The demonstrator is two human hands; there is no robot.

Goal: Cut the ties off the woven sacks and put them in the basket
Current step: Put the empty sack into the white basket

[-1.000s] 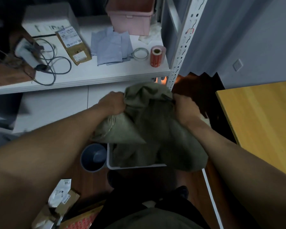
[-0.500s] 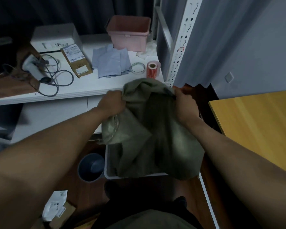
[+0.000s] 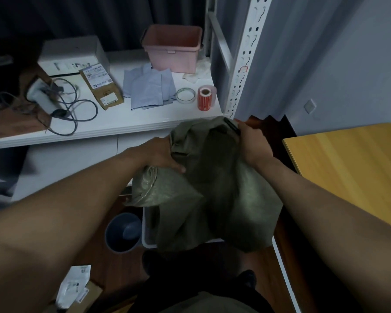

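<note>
An olive-green woven sack (image 3: 215, 190) hangs bunched between my two hands, in front of the shelf edge. My left hand (image 3: 160, 154) grips its upper left fold, thumb lying across the cloth. My right hand (image 3: 252, 143) grips the upper right corner, where a dark strip shows at my fingertips. The sack's lower part drapes into and over a white basket (image 3: 148, 241) on the floor. A gathered, pale-edged part of the sack sticks out under my left wrist. No tie or cutting tool is plainly visible.
A white shelf (image 3: 113, 123) carries a pink bin (image 3: 172, 50), blue cloths (image 3: 148, 86), a tape ring (image 3: 185, 94), a red label roll (image 3: 205, 98), a parcel and a scanner with cable. A grey bucket (image 3: 123, 232) stands left of the basket. A yellow tabletop (image 3: 352, 170) lies right.
My left hand has shifted its hold, its thumb now stretched across the sack. The sack stays held over the basket. My view has tilted slightly upward.
</note>
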